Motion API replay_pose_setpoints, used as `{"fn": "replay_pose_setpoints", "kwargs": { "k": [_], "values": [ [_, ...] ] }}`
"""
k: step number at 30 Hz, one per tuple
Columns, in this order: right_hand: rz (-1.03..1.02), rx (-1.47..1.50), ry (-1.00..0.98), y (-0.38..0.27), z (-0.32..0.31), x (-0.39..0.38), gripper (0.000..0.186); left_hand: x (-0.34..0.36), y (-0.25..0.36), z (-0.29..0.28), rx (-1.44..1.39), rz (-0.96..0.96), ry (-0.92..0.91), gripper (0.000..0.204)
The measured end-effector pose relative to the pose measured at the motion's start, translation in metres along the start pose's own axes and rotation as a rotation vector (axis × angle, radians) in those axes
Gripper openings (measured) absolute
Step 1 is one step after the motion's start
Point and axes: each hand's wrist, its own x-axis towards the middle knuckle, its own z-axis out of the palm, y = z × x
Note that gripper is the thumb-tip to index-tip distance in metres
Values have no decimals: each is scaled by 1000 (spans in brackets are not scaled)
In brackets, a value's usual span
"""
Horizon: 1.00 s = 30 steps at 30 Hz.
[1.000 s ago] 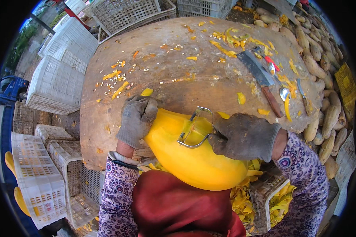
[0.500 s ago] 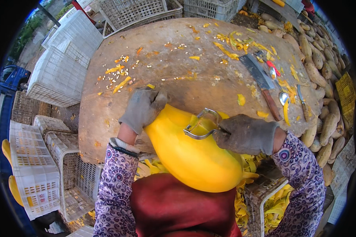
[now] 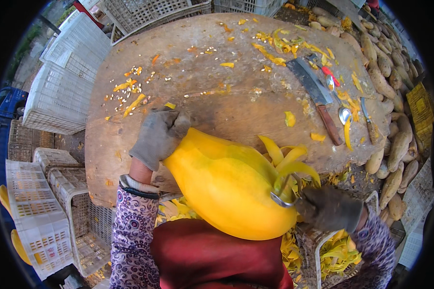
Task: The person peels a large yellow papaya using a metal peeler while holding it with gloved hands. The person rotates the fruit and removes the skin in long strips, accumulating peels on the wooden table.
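Observation:
A large yellow pumpkin, long and mostly peeled, lies slantwise between the table edge and my red apron. My left hand, in a grey glove, is closed round its narrow far-left end. In my gloved right hand is a metal peeler, its blade against the pumpkin's right end. Strips of yellow-green peel curl up over the peeler and beside it. The glove hides most of the peeler's handle.
On the wooden table lie a cleaver, a spoon, a small knife, seeds and peel scraps. A crate of peelings stands below right. White crates line the left; unpeeled pumpkins pile at the right.
My right hand has drawn the peeler right and toward me, from the pumpkin's middle to its right end. Long peel strips now rise there. My left hand keeps its hold.

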Motion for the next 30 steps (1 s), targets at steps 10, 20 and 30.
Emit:
{"fn": "replay_pose_setpoints", "kwargs": {
  "k": [10,20,30],
  "values": [
    [168,297,204,15,114,-89,28,-2,1,4,-48,22,95,33],
    [270,738,462,52,113,-19,37,-8,-1,0,-123,93,106,38],
    [-26,1029,596,21,148,13,48,-17,-29,7,-614,-223,170,34]
  ]
}}
